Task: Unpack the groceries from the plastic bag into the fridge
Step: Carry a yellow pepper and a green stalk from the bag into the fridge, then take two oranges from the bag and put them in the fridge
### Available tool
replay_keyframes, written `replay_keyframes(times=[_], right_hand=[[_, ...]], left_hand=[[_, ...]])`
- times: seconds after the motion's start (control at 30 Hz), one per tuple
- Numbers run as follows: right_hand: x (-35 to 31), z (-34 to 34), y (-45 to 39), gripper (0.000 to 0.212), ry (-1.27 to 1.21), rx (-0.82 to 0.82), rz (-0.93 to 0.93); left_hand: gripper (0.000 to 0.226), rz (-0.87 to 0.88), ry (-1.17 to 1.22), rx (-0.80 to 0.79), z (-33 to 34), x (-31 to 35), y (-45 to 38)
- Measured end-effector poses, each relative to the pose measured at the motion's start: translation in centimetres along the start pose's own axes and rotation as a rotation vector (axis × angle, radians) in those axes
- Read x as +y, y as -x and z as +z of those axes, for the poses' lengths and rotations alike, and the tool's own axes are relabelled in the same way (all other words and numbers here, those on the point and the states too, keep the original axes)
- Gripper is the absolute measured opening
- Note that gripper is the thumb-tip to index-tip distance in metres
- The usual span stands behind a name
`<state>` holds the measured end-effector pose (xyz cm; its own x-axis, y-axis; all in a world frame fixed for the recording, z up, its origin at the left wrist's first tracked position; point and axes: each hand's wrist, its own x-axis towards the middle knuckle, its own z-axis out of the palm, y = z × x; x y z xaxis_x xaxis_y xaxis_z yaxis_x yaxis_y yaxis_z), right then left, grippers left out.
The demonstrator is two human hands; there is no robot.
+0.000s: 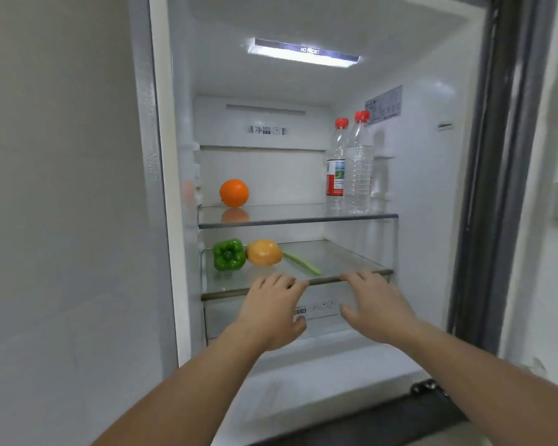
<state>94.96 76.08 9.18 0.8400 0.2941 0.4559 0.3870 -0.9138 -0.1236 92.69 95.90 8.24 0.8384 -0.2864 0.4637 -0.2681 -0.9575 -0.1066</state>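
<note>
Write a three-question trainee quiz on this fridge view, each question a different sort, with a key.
1. True or false: the orange sits on the same shelf as the two water bottles.
2. Multiple choice: what lies directly right of the green pepper on the lower shelf?
A) a tomato
B) a yellow pepper
C) a milk carton
3. Fill in: the left hand and right hand both reach to the front edge of the ____ shelf, holding no grocery.

Key:
1. True
2. B
3. lower
</note>
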Motion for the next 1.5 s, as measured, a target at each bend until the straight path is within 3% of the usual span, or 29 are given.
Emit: replay_keyframes(times=[0.27, 0.47, 0.73, 1.03, 1.3, 1.5], right_hand=[[3.4, -5.3, 9.8, 0.057, 0.113, 0.005, 0.103], [9.8, -11.7, 20.5, 0.053, 0.168, 0.006, 0.323], [17.7, -22.2, 40.1, 0.053, 0.216, 0.05, 0.709], [22.1, -31.9, 62.6, 0.054, 0.301, 0.104, 1.083], [22.8, -37.3, 78.3, 0.056, 0.419, 0.202, 1.435], [19.3, -40.3, 89.4, 0.053, 0.607, 0.312, 1.828]], left_hand=[[0.064, 0.056, 0.282, -0.084, -1.1, 5.3, 1.9], [0.056, 0.21, 0.378, -0.12, -2.5, 15.4, 1.0], [0.052, 0.533, 0.48, -0.087, -7.1, 36.9, 3.9], [0.058, 0.893, 0.629, -0.108, -11.7, 60.8, 12.1], [0.051, 1.256, 0.758, -0.167, -14.6, 80.7, 18.4], [0.042, 1.565, 0.918, -0.338, -15.7, 96.0, 26.7]])
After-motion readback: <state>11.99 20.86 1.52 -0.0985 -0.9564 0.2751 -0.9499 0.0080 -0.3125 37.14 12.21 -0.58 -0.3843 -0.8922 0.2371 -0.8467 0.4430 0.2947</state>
